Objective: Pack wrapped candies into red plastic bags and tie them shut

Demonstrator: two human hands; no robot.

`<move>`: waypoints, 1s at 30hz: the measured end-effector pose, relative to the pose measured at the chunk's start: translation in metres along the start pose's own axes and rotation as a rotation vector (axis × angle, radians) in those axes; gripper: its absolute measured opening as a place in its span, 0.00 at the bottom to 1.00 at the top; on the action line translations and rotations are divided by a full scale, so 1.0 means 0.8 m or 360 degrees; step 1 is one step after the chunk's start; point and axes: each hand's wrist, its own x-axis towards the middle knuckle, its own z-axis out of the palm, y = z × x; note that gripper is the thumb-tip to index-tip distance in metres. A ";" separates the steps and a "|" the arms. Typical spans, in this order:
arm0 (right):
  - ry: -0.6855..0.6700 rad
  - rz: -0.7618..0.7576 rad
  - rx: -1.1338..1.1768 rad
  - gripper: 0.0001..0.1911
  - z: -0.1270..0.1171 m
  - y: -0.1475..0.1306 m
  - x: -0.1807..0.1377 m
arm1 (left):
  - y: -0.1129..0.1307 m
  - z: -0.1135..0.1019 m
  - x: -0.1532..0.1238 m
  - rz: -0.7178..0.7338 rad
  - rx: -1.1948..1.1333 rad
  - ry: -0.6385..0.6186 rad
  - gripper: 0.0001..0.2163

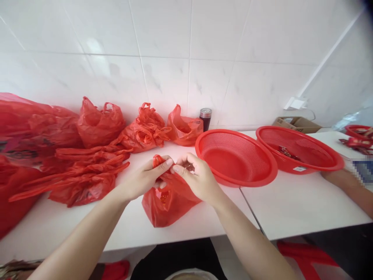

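A white tabletop (294, 210), crossed by a dark seam (251, 208), runs along the tiled wall and carries an opened red bag (163, 212) near its front edge. To the left lie knotted red bags (84, 188), a large printed bag (17, 136) and a row of upright red bags (100, 126) at the back. A dark tumbler (206, 121) stands beside that row, then two red perforated baskets (233, 167), with a cardboard box (303, 125) behind the farther one.

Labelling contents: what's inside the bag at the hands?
Through a gap in the red bag, below the left hand, small red and yellowish pieces show, too small to identify. The rest of the inside is covered by plastic and can't be made out.
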 end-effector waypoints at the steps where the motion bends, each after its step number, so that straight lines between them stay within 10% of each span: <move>1: 0.0004 -0.0015 -0.0009 0.06 -0.001 0.000 -0.002 | 0.000 0.001 0.001 0.0007 -0.0017 -0.0007 0.16; 7: -0.0361 -0.0258 -0.0135 0.04 -0.019 -0.023 -0.030 | 0.009 -0.007 -0.009 0.0126 0.0176 -0.0304 0.13; 11: -0.0305 0.0034 0.0155 0.15 -0.006 0.003 -0.021 | 0.015 -0.003 -0.016 0.0287 0.0750 -0.0439 0.11; 21: -0.0473 0.0282 0.0463 0.12 0.014 0.034 -0.013 | -0.046 0.008 -0.007 0.0907 0.1375 0.0595 0.12; 26: -0.0269 0.0212 0.0101 0.13 0.005 0.033 -0.030 | -0.079 0.001 -0.023 0.0618 0.1341 0.0534 0.12; 30: 0.0039 0.0361 -0.0013 0.15 -0.011 0.085 -0.068 | -0.137 -0.023 -0.057 0.0276 0.1288 0.0854 0.15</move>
